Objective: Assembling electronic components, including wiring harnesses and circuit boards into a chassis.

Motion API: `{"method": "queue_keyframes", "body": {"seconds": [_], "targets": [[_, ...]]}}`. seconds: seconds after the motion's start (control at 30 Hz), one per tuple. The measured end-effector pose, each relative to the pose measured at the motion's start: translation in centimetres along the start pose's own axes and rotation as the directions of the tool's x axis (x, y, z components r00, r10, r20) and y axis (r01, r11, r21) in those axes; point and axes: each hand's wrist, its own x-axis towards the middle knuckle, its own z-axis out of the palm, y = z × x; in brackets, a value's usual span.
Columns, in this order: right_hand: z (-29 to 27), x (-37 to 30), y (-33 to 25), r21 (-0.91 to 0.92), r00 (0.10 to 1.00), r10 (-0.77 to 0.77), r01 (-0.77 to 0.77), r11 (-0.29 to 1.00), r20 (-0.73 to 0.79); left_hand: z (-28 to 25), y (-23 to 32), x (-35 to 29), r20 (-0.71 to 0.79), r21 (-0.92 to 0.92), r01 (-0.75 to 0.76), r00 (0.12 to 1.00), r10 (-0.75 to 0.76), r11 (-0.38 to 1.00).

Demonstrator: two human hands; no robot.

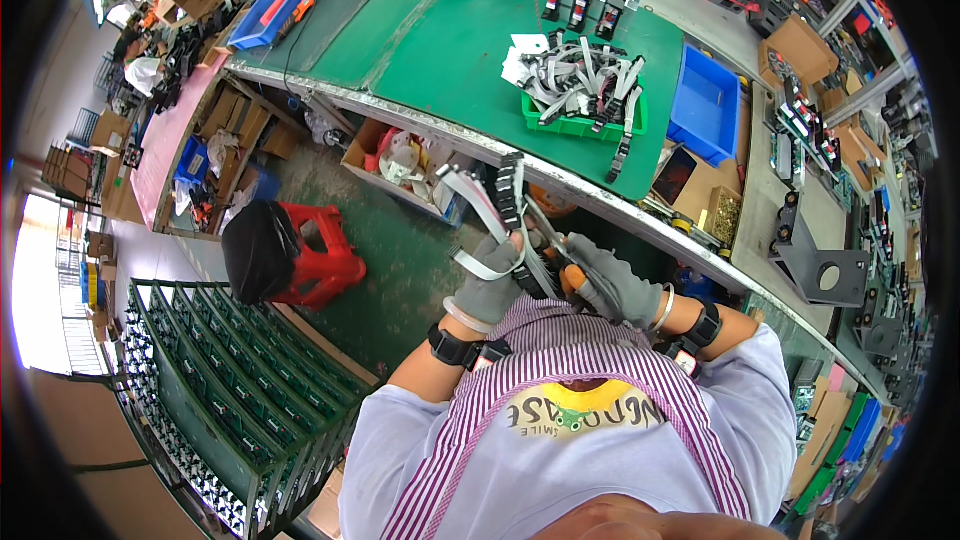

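My left hand (487,276), in a grey glove with bare fingertips, is closed around a bundle of grey flat ribbon cables (470,192) with black connectors. One black connector strip (510,190) stands up above its fingers. Close beside it, my gloved right hand (612,280) is closed too. A slim grey piece juts up from its fingers and a bit of orange shows at the thumb side; what it holds is partly hidden. Both hands are in front of my apron, below the bench edge. On the bench, a green tray (590,123) is heaped with similar ribbon cables (580,78).
The green-topped bench (420,40) runs across in front. Blue bins (706,105) (280,2) and several small black devices (580,5) are on it. Below lies an open carton (400,170). At left are a red stool (318,255) and a green rack (220,370).
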Motion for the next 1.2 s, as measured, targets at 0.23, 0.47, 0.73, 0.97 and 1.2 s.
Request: {"method": "queue_keyframes", "body": {"seconds": [0.23,0.47,0.73,0.97,1.2], "targets": [[-2.6,0.9,2.9,-0.007,0.946,-0.005,0.003,1.000,-0.325,-1.9,-1.5,-0.5,-0.204,-0.212,-0.153,0.973,0.109,0.965],[-0.3,0.4,-1.2,-0.079,0.993,0.043,-0.052,0.995,-0.110,-4.4,1.3,0.1,-0.420,0.747,0.156,0.864,0.277,0.646],[3.2,7.1,-0.6,-0.072,0.862,0.251,-0.313,0.947,-0.441,-0.3,-0.4,0.3,-0.201,0.882,0.267,0.959,0.202,-0.387],[2.2,7.8,0.0,0.279,0.971,0.081,-0.016,0.960,-0.223,-1.8,0.4,-1.4,0.012,0.073,0.147,0.989,-0.149,0.986],[2.7,8.0,0.3,0.158,0.976,0.025,0.010,0.987,-0.216,-1.0,2.0,-2.4,0.038,0.079,0.207,0.977,-0.210,0.975]]}}
